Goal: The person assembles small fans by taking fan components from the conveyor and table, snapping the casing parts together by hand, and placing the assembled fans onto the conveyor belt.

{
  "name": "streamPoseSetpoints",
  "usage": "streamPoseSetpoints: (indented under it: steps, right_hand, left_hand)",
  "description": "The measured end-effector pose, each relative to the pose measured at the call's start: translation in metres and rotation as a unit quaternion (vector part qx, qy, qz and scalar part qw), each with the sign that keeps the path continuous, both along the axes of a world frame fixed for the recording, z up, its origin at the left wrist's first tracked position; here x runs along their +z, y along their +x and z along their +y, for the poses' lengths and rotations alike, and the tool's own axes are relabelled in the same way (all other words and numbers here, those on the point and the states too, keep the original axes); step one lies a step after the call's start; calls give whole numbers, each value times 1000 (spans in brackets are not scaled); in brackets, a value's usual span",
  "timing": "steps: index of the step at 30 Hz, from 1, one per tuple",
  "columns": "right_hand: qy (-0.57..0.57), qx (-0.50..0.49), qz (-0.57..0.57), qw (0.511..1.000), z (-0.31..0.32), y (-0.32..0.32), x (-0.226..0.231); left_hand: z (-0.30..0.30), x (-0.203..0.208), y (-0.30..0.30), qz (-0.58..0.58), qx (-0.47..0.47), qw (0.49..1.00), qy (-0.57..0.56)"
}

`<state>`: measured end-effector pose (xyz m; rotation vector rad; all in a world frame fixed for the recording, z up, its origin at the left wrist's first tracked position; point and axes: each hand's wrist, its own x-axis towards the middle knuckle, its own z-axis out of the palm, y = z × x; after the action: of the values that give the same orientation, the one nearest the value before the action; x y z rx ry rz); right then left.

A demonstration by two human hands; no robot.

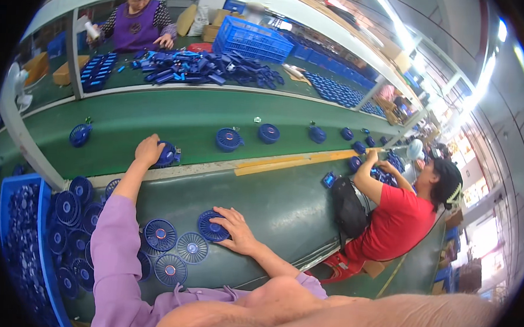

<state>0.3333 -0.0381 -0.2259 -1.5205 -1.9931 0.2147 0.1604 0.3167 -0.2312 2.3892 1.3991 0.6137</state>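
At the near edge of the green conveyor belt (218,106), my left hand (148,151) has its fingers around the left side of a blue fan housing (168,155). A small fitting sticks out from that housing's right side. My right hand (235,232) grips a round blue fan part (212,227) on the dark worktable, fingers over its top and thumb at the near side. Left of it lie loose round fan grilles, among them a dark blue grille (160,234) and a paler grille (192,247). My left fingertips are partly hidden.
More fan housings (229,139) sit along the belt. A blue crate (15,182) of small dark parts and piled grilles (68,207) stand at left. A co-worker in red (400,216) works at right beside a black bag (349,208); another in purple (136,29) works across the belt.
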Motion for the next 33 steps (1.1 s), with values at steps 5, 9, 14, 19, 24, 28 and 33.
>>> streamPoseSetpoints:
  steps: [5,9,14,19,24,28,33]
  right_hand:
    - [28,7,64,998,3,0,2]
    - [34,-50,216,974,17,7,22]
    - [-36,-51,482,874,57,-9,73]
    - [70,-52,392,916,89,-24,70]
    - [167,-62,223,959,79,-58,78]
    - [229,-33,101,968,75,-63,76]
    - [149,91,156,972,82,-81,59]
  left_hand:
    - [-13,9,-15,-38,7,999,-6]
    - [-82,56,-15,-341,-19,867,-363]
    - [-149,67,-19,-458,-114,730,-493]
    - [-195,54,-27,-561,-180,651,-479]
    - [-212,46,-49,-553,-149,690,-442]
    - [-230,49,-41,-594,-126,638,-474]
    - [-226,36,-58,-684,-96,560,-456]
